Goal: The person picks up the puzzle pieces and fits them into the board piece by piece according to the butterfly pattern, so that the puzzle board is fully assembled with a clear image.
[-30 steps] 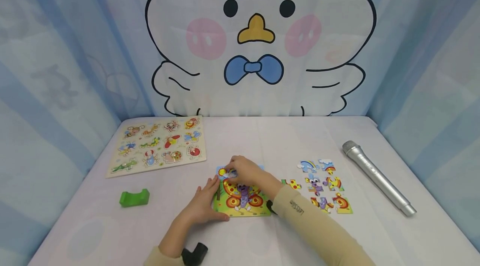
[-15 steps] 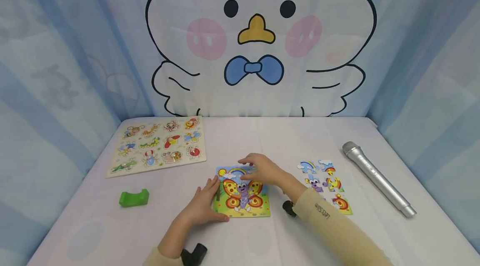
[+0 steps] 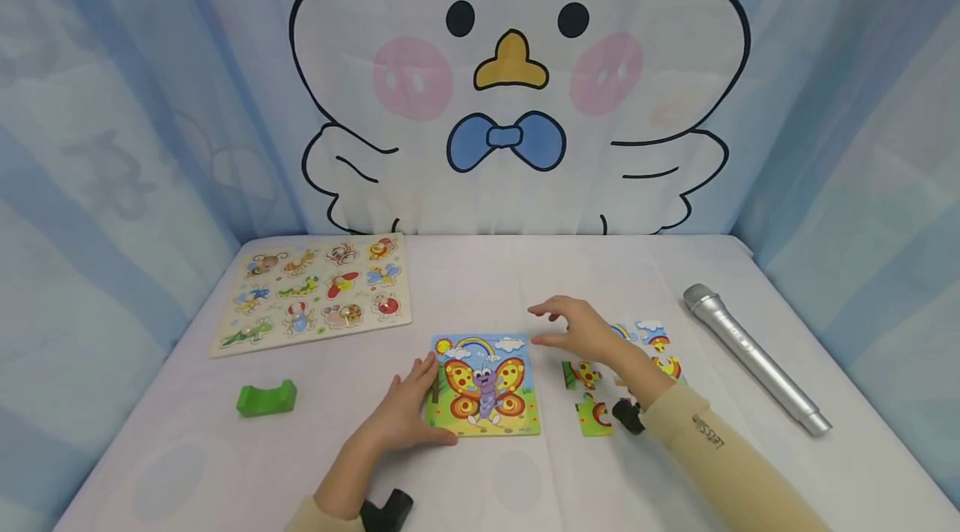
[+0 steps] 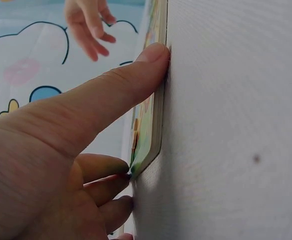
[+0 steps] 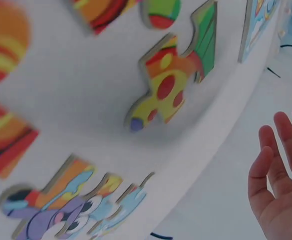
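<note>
My left hand (image 3: 405,409) rests at the lower left corner of a square butterfly puzzle board (image 3: 485,386). Its thumb touches the front edge and its spread fingers lie along the left side, as the left wrist view shows. My right hand (image 3: 581,328) hovers above the table to the right of the board, fingers loosely bent and holding nothing. Below it lies a yellow, red-dotted puzzle piece (image 3: 587,375), with a green and red puzzle piece (image 3: 595,415) nearer the front. A purple puzzle piece with eyes (image 5: 76,215) shows in the right wrist view; the right forearm hides some pieces.
A wooden insect puzzle (image 3: 315,294) lies at the back left, with a green curved block (image 3: 266,399) in front of it. A silver microphone (image 3: 753,357) lies on the right. A patterned curtain (image 3: 517,198) hangs behind the table.
My right hand has lifted off the board's upper part and moved right, uncovering the whole butterfly picture. The left hand has stayed at the board's corner.
</note>
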### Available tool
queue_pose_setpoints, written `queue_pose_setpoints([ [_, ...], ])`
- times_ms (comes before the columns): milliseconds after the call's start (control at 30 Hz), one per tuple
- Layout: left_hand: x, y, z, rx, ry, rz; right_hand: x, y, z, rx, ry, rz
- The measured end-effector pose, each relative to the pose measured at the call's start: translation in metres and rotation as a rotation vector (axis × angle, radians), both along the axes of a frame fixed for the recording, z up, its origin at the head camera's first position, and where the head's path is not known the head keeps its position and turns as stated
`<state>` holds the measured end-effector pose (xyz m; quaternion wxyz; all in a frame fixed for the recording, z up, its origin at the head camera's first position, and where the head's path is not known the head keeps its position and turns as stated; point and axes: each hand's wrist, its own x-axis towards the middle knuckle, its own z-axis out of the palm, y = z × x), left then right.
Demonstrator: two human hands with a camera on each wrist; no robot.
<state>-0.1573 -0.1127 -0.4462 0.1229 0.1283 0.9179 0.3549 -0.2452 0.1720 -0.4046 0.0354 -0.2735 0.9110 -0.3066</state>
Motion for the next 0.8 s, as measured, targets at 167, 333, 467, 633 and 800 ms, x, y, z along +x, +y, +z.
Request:
queue_pose_setpoints([
  [167, 0.001, 0.000, 0.000, -0.005, -0.003, -0.005, 0.002, 0.026, 0.000, 0.001, 0.021, -0.044],
  [333, 0.001, -0.001, -0.001, -0.004, 0.000, -0.006, 0.002, 0.053, -0.002, 0.027, 0.019, -0.093],
  [467, 0.001, -0.001, -0.001, 0.000, 0.000, -0.007, 0.002, 0.073, -0.002, 0.058, -0.003, -0.129],
  [633, 0.000, -0.001, -0.001, -0.001, -0.001, -0.007, 0.001, 0.091, -0.003, 0.108, -0.055, -0.172],
  [800, -0.001, -0.002, -0.002, -0.009, -0.001, -0.006, -0.003, 0.101, -0.006, 0.162, -0.091, -0.217],
])
